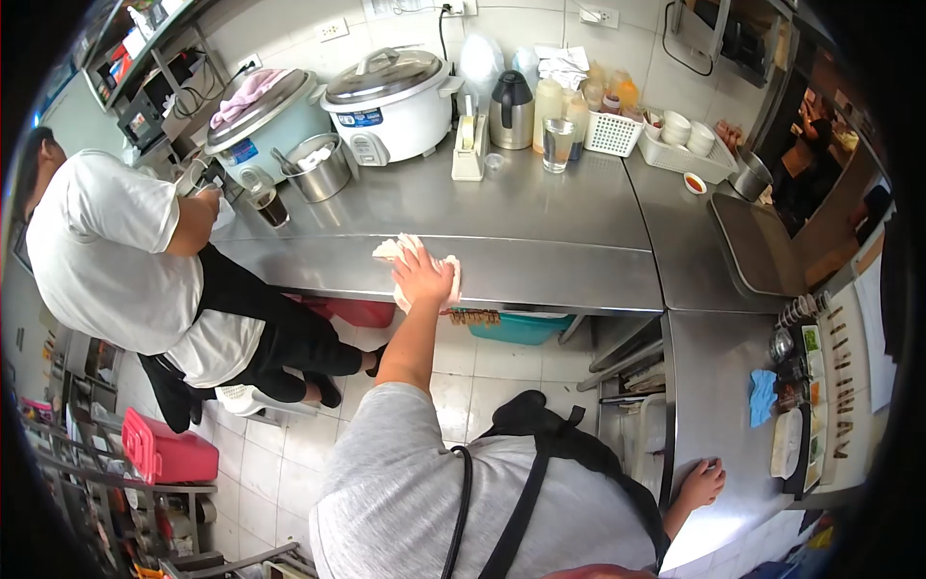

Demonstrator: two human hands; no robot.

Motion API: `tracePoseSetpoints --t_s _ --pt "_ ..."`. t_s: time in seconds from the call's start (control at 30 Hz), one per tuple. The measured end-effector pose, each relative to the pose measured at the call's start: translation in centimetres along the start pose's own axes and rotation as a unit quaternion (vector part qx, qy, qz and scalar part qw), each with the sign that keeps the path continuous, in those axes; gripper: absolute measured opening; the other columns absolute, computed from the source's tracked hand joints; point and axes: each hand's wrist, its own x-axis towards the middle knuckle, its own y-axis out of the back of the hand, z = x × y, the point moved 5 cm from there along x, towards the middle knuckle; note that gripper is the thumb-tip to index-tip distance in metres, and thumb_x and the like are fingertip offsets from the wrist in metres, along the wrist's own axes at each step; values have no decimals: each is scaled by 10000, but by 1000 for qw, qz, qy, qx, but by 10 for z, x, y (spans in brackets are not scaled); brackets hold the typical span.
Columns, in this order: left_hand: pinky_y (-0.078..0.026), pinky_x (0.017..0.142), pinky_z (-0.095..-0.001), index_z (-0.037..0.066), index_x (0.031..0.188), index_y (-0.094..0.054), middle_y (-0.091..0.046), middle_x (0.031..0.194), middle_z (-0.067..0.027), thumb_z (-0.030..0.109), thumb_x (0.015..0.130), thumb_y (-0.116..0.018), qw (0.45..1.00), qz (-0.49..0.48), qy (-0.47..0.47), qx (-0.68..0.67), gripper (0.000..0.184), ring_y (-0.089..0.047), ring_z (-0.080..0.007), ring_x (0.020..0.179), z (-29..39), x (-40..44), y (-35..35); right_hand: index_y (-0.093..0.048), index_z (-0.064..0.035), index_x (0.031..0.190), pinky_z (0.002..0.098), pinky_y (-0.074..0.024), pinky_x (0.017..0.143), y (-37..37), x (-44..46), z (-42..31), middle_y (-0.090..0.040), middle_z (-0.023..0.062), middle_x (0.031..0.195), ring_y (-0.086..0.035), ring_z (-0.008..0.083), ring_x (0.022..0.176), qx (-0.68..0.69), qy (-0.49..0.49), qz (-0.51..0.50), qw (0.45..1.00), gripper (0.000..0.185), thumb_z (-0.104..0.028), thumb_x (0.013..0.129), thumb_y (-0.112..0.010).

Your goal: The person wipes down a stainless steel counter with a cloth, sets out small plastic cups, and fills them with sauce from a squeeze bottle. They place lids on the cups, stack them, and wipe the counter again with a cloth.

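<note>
My left hand (422, 278) presses down on a pale pinkish cloth (391, 251) near the front edge of the long steel counter (540, 275). Its fingers lie over the cloth, which bunches out on both sides of the palm. Off to the right, my right hand (702, 482) rests on the side steel counter (719, 386) with its fingers curled in and nothing visible in them. A blue cloth (762, 398) lies beyond that hand, beside a row of small food containers (813, 386).
Two large rice cookers (386, 101), a steel pot (318, 174), a dark drink (270, 207), a thermos (511, 111), a water glass (557, 145) and baskets (612, 133) line the counter's back. Another person (116, 251) stands at left. A brown tray (757, 244) lies at right.
</note>
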Motion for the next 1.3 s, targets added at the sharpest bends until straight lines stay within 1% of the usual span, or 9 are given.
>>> tracePoseSetpoints --t_s 0.33,0.4,0.43,0.47,0.53,0.73,0.87,1.17,1.3 --pt "-199 973 -549 95 1310 -277 -219 1372 -209 466 742 -472 997 63 -43 -3 706 -221 -395 1245 4 -1 7 -574 -86 883 456 -358 865 42 -97 -95 -559 122 860 -524 329 867 325 406 55 852 359 -19 530 -583" --pt "-220 963 -546 122 1319 -275 -218 1374 -201 469 756 -459 999 16 -32 20 687 -220 -389 1246 1 3 -2 -584 -77 970 415 -341 915 -19 -114 -92 -562 127 987 -510 283 991 490 223 -285 793 317 -105 656 -627" --pt "-240 960 -526 121 1319 -279 -218 1375 -194 461 765 -451 998 11 -42 53 672 -220 -368 1250 1 3 -3 -577 -73 1034 396 -325 941 -41 -132 -95 -552 136 1050 -491 267 1045 566 25 -488 664 337 -138 708 -632" --pt "-270 955 -493 119 1315 -280 -215 1380 -176 456 778 -437 993 51 -73 82 653 -227 -340 1254 -1 7 -8 -517 -71 1123 373 -310 955 -70 -140 -94 -513 139 1124 -455 244 1087 494 163 -553 650 400 -151 744 -618" --pt "-329 924 -465 120 1322 -256 -206 1390 -140 496 791 -392 988 68 -82 109 664 -248 -320 1248 0 5 -5 -405 -70 1244 343 -291 975 -107 -161 -77 -437 125 1235 -394 204 1142 436 304 -626 570 517 -160 778 -611" --pt "-285 945 -479 150 1318 -297 -255 1371 -148 562 761 -381 992 -5 -18 127 698 -280 -363 1219 0 7 -10 -264 -58 1330 314 -283 988 -92 -184 -91 -343 84 1332 -336 161 1177 588 316 -650 363 670 -198 783 -625" --pt "-209 987 -487 161 1299 -353 -269 1372 -133 571 756 -386 997 -15 -12 81 681 -251 -371 1240 7 -1 1 -343 -70 1298 312 -310 972 -30 -183 -109 -367 98 1315 -383 183 1162 503 -161 -808 261 585 -363 831 -540" --pt "-217 981 -481 174 1302 -343 -264 1372 -136 621 734 -397 995 -33 -10 89 725 -252 -358 1241 5 5 -4 -382 -99 1278 368 -226 1018 92 -148 -150 -356 144 1315 -287 272 1249 509 385 -584 501 511 -384 863 -467" --pt "-210 986 -474 184 1316 -314 -236 1384 -140 657 716 -391 998 -5 -34 60 768 -244 -351 1247 -5 11 -16 -422 -172 1251 470 -180 1020 147 -163 -163 -351 79 1333 -242 314 1271 473 580 -484 453 391 -250 870 -466"
